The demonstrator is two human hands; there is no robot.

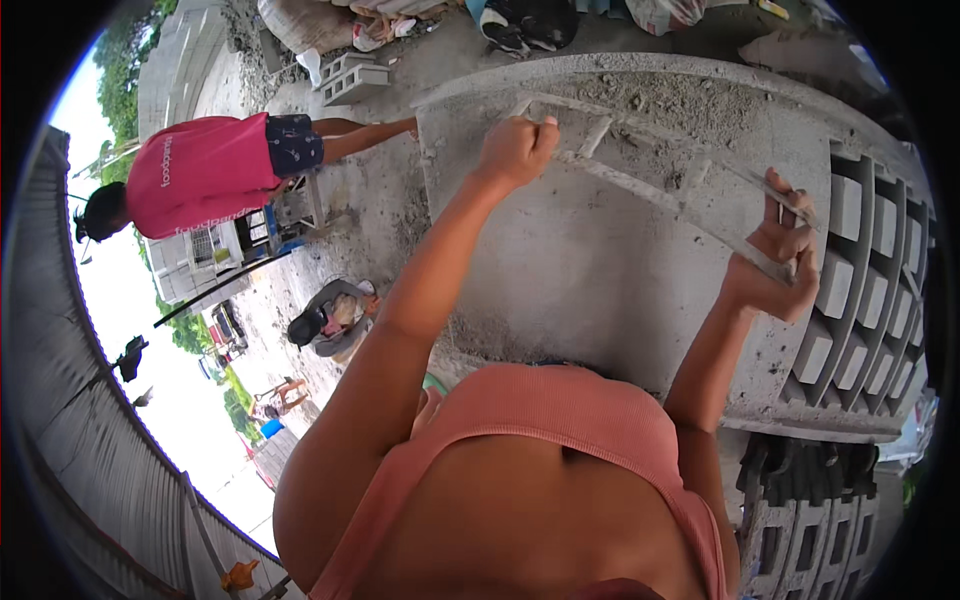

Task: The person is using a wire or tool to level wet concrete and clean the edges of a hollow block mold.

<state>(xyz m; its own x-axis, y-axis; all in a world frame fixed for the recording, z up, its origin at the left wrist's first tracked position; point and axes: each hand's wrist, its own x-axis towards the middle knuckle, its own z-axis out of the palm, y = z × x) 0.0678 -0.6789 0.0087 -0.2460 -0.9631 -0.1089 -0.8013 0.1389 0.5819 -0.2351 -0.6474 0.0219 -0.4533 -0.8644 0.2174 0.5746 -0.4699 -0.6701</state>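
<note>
Frame, grey, ladder-like and crusted with cement, spans the gap between both hands above the table, slanting from the upper left down to the right; whether it rests on the surface or is lifted clear, I cannot tell. The left hand is clenched around its left end, and the right hand grasps the opposite end with fingers curled over it. Loose grey mix spreads along the table's far side, just beyond the frame. Right of the right hand, pale blocks sit in rows between grey bars. Hollow blocks stand lower at the right, and a few more lie past the table's far left corner. To the left, a person in a red shirt stands near the table, while another in a dark cap crouches.
</note>
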